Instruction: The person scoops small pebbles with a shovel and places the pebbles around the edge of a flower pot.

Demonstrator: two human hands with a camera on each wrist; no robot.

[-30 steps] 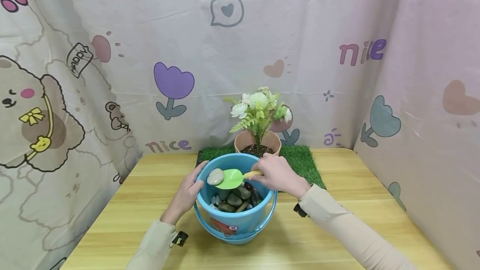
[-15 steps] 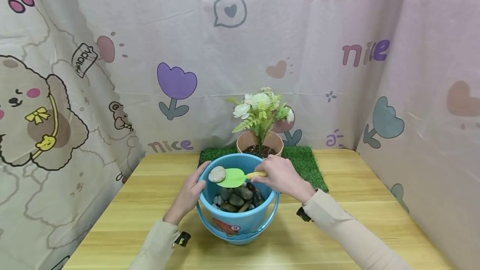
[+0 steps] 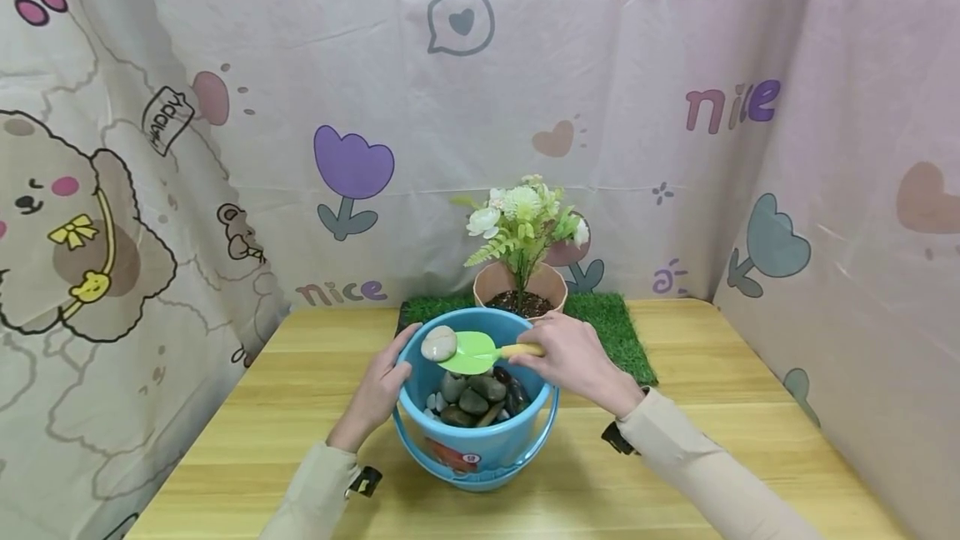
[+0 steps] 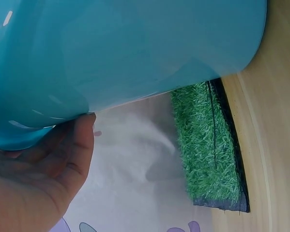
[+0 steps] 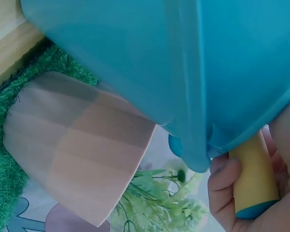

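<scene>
Person's R hand (image 3: 577,361) has its fingers wrapped round a yellow-handled green scoop (image 3: 468,354); vs. half a sec. ago, hand & scoop are slightly further right. A pale stone (image 3: 438,344) moves w/ them, at the scoop's tip, over the mouth of a blue bucket (image 3: 495,444) on the tabletop (image 3: 247,440). L hand (image 3: 375,394) grips the bucket's edge, unmoved. Dark stones (image 3: 474,400) lie inside. Scooping's prob. mid-way: load looks steady, not yet outside.
</scene>
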